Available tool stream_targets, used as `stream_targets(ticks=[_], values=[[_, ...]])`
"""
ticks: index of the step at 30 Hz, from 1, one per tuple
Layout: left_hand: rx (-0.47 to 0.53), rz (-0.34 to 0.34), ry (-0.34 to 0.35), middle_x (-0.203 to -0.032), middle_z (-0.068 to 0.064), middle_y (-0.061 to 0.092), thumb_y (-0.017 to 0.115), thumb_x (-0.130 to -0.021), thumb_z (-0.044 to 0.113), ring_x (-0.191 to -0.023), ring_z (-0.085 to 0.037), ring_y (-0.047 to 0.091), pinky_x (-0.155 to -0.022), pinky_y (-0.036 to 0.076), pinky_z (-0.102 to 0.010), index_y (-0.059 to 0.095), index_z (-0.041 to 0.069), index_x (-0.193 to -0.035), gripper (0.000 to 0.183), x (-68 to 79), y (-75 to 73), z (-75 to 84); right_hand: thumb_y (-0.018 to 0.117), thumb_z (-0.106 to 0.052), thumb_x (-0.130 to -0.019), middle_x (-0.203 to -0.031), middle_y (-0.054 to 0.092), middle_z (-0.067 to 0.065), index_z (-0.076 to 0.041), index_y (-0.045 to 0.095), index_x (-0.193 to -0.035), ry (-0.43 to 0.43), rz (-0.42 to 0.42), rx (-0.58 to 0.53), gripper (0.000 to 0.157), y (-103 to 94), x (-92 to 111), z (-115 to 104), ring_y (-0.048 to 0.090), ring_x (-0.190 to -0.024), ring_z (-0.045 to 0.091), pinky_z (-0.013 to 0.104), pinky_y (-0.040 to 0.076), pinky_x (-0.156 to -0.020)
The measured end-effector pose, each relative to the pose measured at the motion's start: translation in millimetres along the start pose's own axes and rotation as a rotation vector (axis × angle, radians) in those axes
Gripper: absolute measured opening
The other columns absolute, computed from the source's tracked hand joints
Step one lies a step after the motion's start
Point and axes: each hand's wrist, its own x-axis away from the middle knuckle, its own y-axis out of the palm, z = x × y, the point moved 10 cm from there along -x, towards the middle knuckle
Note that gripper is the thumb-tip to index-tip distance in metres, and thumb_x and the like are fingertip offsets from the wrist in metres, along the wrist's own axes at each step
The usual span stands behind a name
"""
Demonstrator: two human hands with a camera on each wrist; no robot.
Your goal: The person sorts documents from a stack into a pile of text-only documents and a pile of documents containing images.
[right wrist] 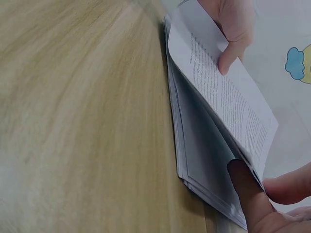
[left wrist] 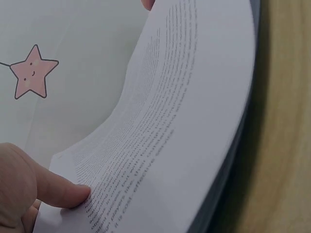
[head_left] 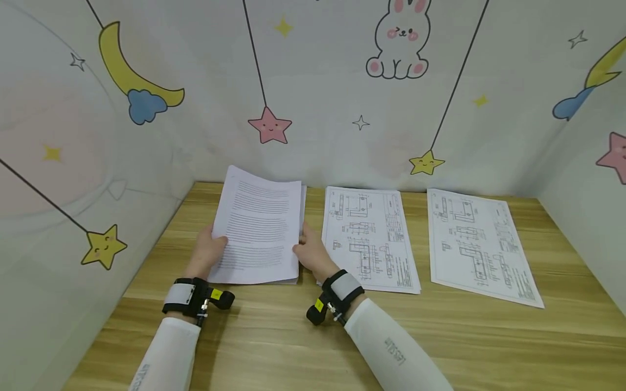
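Observation:
Several sheets of printed paper (head_left: 259,217), covered in lines of text, are held up at the left of the table. My left hand (head_left: 207,251) grips their left edge, thumb on top of the page. At the right edge my right hand (head_left: 314,252) pinches the sheets between thumb and fingers. Beneath them lies a paper stack (right wrist: 194,131); in the right wrist view a gap separates it from the raised sheets. The sheets bow between my hands in the left wrist view.
Beside my right hand lies a sheet with technical drawings (head_left: 369,239), its lower left corner partly covered by the hand. Farther right is another drawing sheet (head_left: 481,244). A cartoon-patterned wall (head_left: 332,157) stands behind the wooden table (head_left: 274,336).

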Motion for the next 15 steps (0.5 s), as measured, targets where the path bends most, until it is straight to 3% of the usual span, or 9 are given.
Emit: stream_targets(ticks=[2,5,8,15], values=[[-0.018,0.011,0.005,-0.156,-0.028,0.034,0.036,-0.101,0.008,-0.142,-0.041,0.038,-0.118,0.03,-0.058,0.019,-0.002,-0.156,0.058,-2.3,-2.1,-0.5,0.048,0.003,-0.094,-0.147,0.049,0.026,0.001,0.016,-0.157,0.028,0.004,-0.005,0.071,-0.7,1,3,0.051,-0.134,0.03,0.039,0.048,-0.104],[-0.055,0.02,0.019,-0.155,-0.03,0.034,0.038,-0.101,0.008,-0.14,-0.043,0.04,-0.117,0.032,-0.059,0.02,-0.004,-0.155,0.058,-5.8,-4.8,-1.4,0.048,0.002,-0.095,-0.142,0.054,0.023,0.001,0.026,-0.155,0.067,-0.004,-0.025,0.064,-0.6,4,6,0.059,-0.116,0.024,0.028,0.052,-0.087],[-0.096,0.052,0.024,-0.153,-0.032,0.036,0.04,-0.1,0.008,-0.138,-0.045,0.042,-0.115,0.034,-0.059,0.022,-0.006,-0.154,0.059,-8.9,-8.3,-2.1,0.048,0.0,-0.096,-0.139,0.057,0.02,0.001,0.039,-0.15,0.082,-0.022,-0.042,0.054,-0.1,6,8,0.058,-0.101,0.017,0.022,0.049,-0.076],[-0.183,0.172,0.002,-0.143,-0.031,0.048,0.045,-0.1,0.01,-0.125,-0.042,0.052,-0.105,0.043,-0.056,0.033,-0.004,-0.151,0.054,-7.8,-19.0,-2.8,0.053,-0.013,-0.098,-0.139,0.059,0.015,-0.003,0.06,-0.135,0.125,0.007,-0.037,0.038,-3.1,12,13,0.06,-0.095,0.014,0.024,0.053,-0.08]])
